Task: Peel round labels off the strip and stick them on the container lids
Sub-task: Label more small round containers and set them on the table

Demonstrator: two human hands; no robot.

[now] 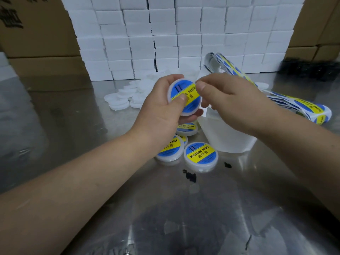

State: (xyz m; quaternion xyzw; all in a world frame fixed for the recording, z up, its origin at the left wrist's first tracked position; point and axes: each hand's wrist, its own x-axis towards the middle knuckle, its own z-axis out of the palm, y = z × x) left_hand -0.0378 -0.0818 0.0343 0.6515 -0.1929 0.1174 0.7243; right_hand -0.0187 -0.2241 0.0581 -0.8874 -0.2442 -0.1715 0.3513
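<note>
My left hand point(161, 111) holds a white round lid point(173, 85) tilted toward me, thumb pressing on the blue and yellow round label point(184, 91) that covers its top. My right hand point(226, 100) touches the label's right edge with thumb and forefinger. The label strip point(301, 105) curls from behind my right hand down to the table at the right, with several blue and yellow labels on it. Three labelled lids lie under my hands: one at front point(201, 155), one to its left point(171, 150), one behind point(186, 128).
A heap of bare white lids point(125, 97) lies on the shiny steel table point(184, 208) behind my left hand. White empty backing paper point(228, 137) hangs under my right wrist. Stacked white boxes point(174, 34) form a wall at the back, with cardboard cartons point(36, 43) on both sides.
</note>
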